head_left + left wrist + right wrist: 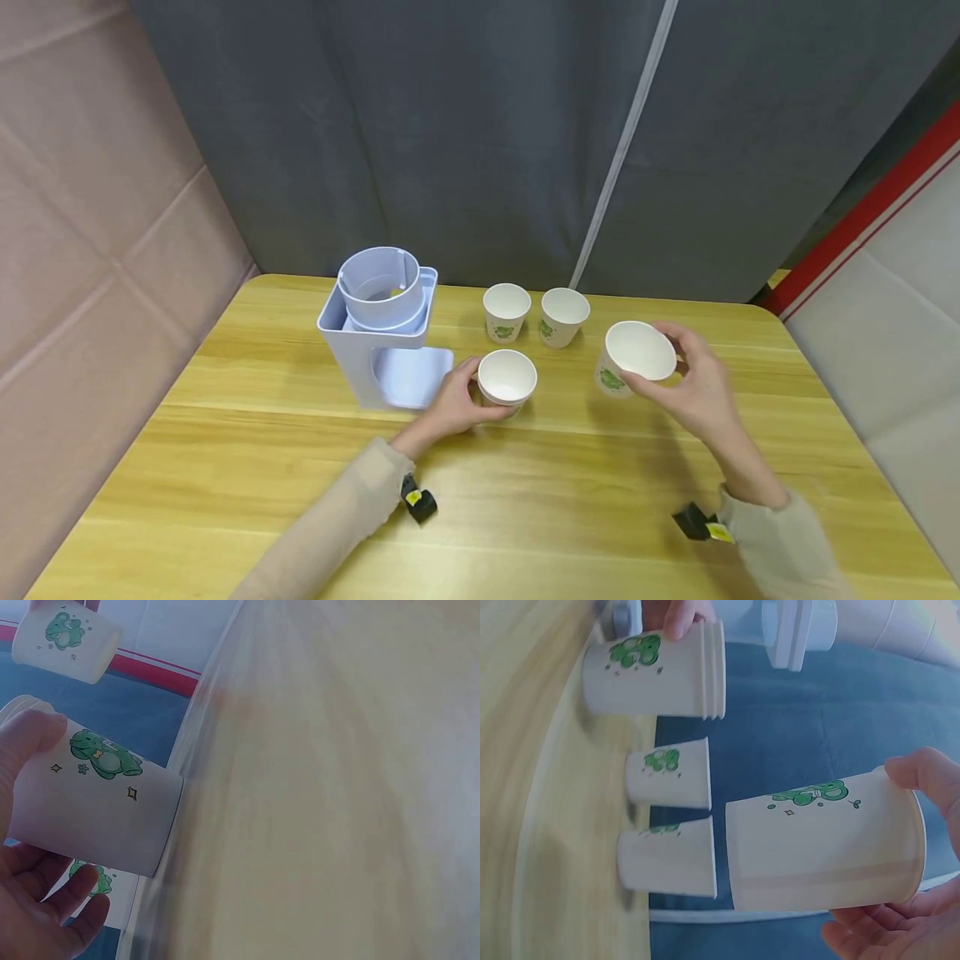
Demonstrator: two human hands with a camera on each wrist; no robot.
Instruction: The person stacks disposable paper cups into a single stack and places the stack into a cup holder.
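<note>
A wood-grained table (540, 517) bears a pale-blue stand (354, 362). Just right of the stand, the half-closed left hand (457, 402) curls round a nested cup stack (507, 378), apparently to steady it upright; farther right, the half-closed right hand (697, 387) grips a lifted cup (632, 354) by its outer wall, presumably keeping its mouth clear. Also rightward of the stand, a second cup (506, 312) and third cup (562, 317) stand side by side.

The sleeves (330, 518) are beige, the black wrist cameras (424, 507) apparently yellow-labelled.
</note>
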